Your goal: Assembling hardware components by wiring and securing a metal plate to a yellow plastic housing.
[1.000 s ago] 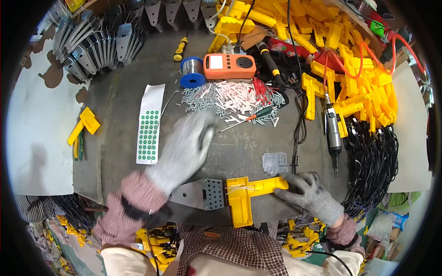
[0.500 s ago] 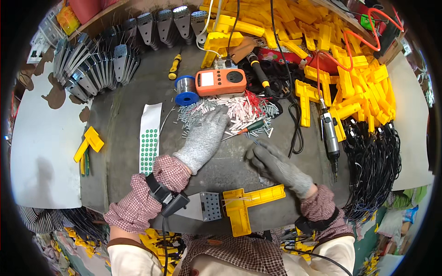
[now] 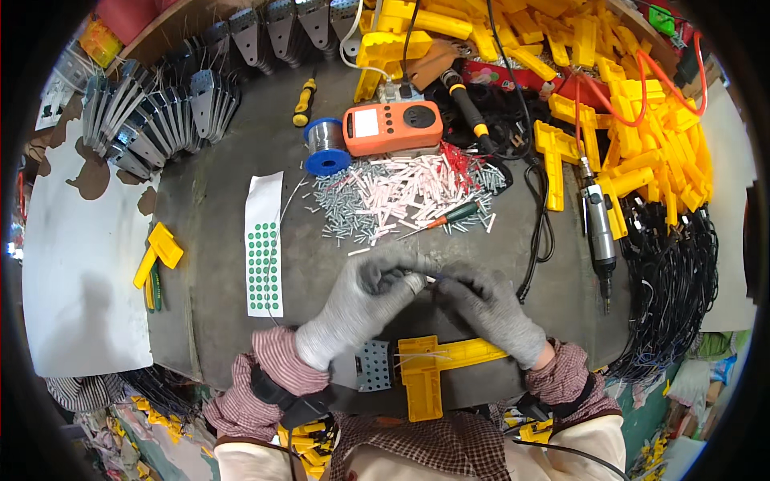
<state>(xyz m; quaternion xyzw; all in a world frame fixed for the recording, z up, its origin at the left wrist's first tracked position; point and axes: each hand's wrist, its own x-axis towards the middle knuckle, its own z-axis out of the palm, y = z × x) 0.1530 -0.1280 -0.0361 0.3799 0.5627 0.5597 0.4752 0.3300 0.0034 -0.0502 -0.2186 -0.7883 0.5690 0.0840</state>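
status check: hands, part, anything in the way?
Left hand and right hand gloved, fingertips pinching a thin wire together. Yellow T-shaped part lies below. Nothing between.

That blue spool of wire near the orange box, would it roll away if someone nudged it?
Probably not as it sits: the blue spool seems to rest on a flat flange, so a push would likely slide it. Tipped on edge, its round rims would roll easily. The tightly wound metal wire suggests it is heavy for its size. The orange box beside it might stop it.
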